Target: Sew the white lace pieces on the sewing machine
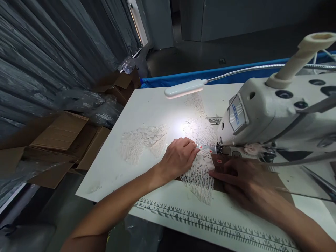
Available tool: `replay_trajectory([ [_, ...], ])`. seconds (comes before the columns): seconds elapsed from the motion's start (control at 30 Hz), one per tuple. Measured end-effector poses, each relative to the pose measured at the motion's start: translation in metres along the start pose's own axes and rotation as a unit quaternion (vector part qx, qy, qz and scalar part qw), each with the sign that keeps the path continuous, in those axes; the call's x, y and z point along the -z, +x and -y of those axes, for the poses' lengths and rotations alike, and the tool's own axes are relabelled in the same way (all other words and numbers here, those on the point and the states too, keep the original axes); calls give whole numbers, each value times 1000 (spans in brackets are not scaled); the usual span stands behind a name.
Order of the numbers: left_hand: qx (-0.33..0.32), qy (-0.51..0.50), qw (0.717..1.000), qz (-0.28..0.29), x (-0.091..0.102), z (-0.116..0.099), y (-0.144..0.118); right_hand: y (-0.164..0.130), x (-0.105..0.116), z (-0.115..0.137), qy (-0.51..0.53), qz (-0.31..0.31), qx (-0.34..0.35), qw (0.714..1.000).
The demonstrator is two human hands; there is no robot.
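A white lace piece [198, 183] lies under the front of the sewing machine [262, 108], left of its needle area. My left hand [178, 157] is closed, fingertips pinched at the lace's left edge beside a clear strip with small red marks [204, 147]. Just right of the lace, my right hand [243, 178] rests low on a brown sheet [217, 185]. Its index finger stretches out and touches the lace's right edge; the other fingers are partly in shadow. More lace [203, 129] spreads on the table behind the machine's foot.
Another lace piece [144, 140] lies at left on the white table [110, 161]. A lamp [185, 89] on a bendable neck hangs above. A ruler strip [199, 220] runs along the front edge. Scissor-like metal blades [319, 182] lie at right. Open cardboard boxes [63, 140] stand left.
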State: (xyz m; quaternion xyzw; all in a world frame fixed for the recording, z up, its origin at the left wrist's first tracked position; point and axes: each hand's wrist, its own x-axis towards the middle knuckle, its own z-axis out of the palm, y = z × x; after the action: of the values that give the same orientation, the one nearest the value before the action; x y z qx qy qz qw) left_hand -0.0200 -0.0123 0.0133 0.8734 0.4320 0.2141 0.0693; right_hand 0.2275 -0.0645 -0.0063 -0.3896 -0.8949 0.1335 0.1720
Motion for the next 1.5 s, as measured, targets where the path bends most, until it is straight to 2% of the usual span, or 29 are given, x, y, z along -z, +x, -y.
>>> replay_trajectory([
  [0.1,24,-6,1000,4,-2,5,3,3,2,3,-13,-10,2,1000],
  [0.2,16,11,1000,12,-6,4,5,3,2,5,-13,-8,-1,1000],
  [0.33,-50,28,997,44,-6,0,9,2,2,4,-7,0,-6,1000],
  [0.43,-111,57,990,62,-4,0,11,3,7,3,44,0,-8,999],
  [0.6,-155,25,986,56,2,3,5,9,15,4,170,-30,-88,981],
  [0.73,-120,-83,988,48,3,5,0,26,12,11,214,-20,-151,965],
  [0.83,-85,-164,982,38,1,5,-3,41,9,16,278,-20,-202,939],
  [0.97,-59,-215,974,31,-1,3,-4,49,5,20,319,-43,-251,913],
  [1.1,-37,-235,971,38,-2,2,-4,47,0,21,337,-76,-260,902],
  [1.23,-25,-257,965,38,-4,1,-4,44,-6,21,324,-95,-248,908],
  [1.37,8,-264,964,28,-6,1,-4,42,-10,20,318,-95,-244,911],
  [1.5,34,-270,962,23,-7,1,-3,43,-11,19,331,-103,-265,900],
])
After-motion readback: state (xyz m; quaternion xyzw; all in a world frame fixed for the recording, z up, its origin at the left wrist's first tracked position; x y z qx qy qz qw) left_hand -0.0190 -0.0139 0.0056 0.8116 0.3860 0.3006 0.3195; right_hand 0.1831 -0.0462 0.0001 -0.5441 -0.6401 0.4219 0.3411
